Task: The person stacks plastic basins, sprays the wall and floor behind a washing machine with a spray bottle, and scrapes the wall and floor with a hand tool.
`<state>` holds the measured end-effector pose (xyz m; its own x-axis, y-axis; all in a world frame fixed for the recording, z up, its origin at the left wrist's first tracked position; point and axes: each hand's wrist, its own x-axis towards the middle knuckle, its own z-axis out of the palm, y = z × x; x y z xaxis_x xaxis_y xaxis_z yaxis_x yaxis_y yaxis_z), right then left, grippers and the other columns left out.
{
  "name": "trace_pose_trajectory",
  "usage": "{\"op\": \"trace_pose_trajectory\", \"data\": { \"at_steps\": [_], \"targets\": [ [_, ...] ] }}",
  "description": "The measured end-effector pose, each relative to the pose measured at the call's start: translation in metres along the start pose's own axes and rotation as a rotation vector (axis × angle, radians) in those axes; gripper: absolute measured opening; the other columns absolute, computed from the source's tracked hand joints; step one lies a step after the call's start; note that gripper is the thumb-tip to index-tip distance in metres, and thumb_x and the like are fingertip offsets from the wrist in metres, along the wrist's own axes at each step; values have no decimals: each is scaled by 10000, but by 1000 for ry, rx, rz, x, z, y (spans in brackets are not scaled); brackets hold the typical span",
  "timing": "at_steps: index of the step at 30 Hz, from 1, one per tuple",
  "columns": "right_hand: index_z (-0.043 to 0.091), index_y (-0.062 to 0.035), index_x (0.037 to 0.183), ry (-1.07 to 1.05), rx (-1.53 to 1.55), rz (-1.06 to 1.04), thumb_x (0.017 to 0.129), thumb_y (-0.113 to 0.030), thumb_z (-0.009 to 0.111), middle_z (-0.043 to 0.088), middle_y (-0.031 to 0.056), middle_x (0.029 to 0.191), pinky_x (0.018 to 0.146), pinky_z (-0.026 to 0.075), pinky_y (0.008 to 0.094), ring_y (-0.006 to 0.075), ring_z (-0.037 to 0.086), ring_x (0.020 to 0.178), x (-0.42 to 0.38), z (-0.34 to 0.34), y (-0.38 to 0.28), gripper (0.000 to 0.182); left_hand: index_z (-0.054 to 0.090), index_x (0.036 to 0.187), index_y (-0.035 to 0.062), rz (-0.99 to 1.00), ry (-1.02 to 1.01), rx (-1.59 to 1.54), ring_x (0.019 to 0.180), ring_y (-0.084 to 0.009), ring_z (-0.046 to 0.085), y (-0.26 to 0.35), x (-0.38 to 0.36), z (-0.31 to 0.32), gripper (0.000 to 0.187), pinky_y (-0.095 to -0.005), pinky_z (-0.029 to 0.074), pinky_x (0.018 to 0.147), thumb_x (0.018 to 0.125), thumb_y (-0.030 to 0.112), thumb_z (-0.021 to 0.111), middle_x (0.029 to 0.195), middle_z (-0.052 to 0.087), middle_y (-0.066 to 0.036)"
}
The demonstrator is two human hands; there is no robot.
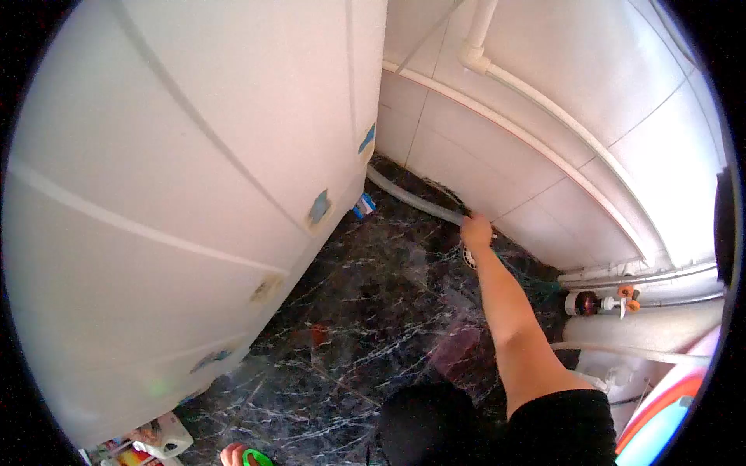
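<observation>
My right hand (475, 231) reaches down to the floor by the tiled wall, its fingers closed around the end of a grey drain hose (420, 202). The hose runs along the floor from behind a large white panel. Just below that hand, partly covered by it, is a round white floor drain piece (468, 258). At the bottom edge my left hand (231, 455) shows only in part, closed on a bright green object (258, 458) whose kind is cut off by the frame.
The large white panel (179, 202) stands on the left. A blue packet (364, 206) lies at its base. Bottles (167, 439) are at the lower left. Pipes (544, 101) follow the wall, and a dark pump bottle (584, 303) sits at right near colourful basins (668, 423).
</observation>
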<state>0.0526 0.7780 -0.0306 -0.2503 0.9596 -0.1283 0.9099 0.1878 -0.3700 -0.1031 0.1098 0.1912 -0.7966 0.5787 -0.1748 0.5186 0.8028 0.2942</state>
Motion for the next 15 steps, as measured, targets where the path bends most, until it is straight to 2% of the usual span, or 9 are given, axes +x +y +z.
{"op": "trace_pose_trajectory", "data": {
  "at_steps": [1,2,3,4,9,10,11,13,15],
  "targets": [
    [647,-11,1048,19,-135,-145,852,-203,546,652,213,1012,816,511,425,357,642,919,4,6,-23,292,604,1048,33,14,-4,23,1058,-385,527,-6,-2,0,222,-443,447,886,831,71,586,1131,571,-186],
    [643,-19,1030,6,-158,37,849,-208,552,647,217,1023,788,521,459,375,639,927,44,57,-36,277,604,1040,34,7,-30,73,1052,-386,527,-6,-3,4,214,-440,447,882,830,74,589,1121,572,-188],
    [648,-5,948,71,-19,28,897,-296,494,640,220,994,838,476,472,413,596,952,40,54,-81,333,604,1031,36,-4,-45,118,1046,-387,526,-4,-2,10,207,-437,447,878,828,78,592,1111,574,-191],
    [642,-2,964,-64,92,136,896,-306,494,629,222,1028,858,464,473,429,582,965,40,45,-118,345,601,1029,34,55,-93,200,1037,-391,526,1,1,6,210,-426,450,871,825,82,599,1103,572,-196],
    [630,-8,1017,21,50,-37,859,-320,527,639,211,1016,854,461,453,390,598,982,-7,0,-25,364,616,1065,28,20,-6,131,993,-369,557,-4,-9,-26,224,-421,458,850,853,93,583,1081,585,-195],
    [670,-54,962,-12,141,158,856,-249,528,639,177,982,798,496,457,360,617,915,3,7,7,264,615,1070,24,-24,1,136,997,-376,555,-9,-15,-27,232,-426,457,854,854,105,588,1080,584,-203],
    [670,-54,962,-12,135,157,856,-249,528,639,177,982,798,496,457,360,617,915,10,14,4,264,614,1075,21,-66,7,145,1000,-382,554,-15,-21,-26,242,-431,456,858,854,118,593,1080,583,-211],
    [629,4,986,-23,-131,-121,866,-288,531,643,215,973,808,477,460,382,618,932,28,35,-23,330,610,1071,-2,-10,-12,194,1004,-392,551,-32,-28,-10,262,-438,464,858,855,147,601,1087,578,-229],
    [626,-1,953,33,122,103,894,-311,522,634,229,973,811,476,473,405,601,934,39,51,-112,332,611,1055,-8,67,-82,222,996,-387,552,-17,-17,-5,256,-435,469,850,848,142,607,1090,580,-224]
  ]
}}
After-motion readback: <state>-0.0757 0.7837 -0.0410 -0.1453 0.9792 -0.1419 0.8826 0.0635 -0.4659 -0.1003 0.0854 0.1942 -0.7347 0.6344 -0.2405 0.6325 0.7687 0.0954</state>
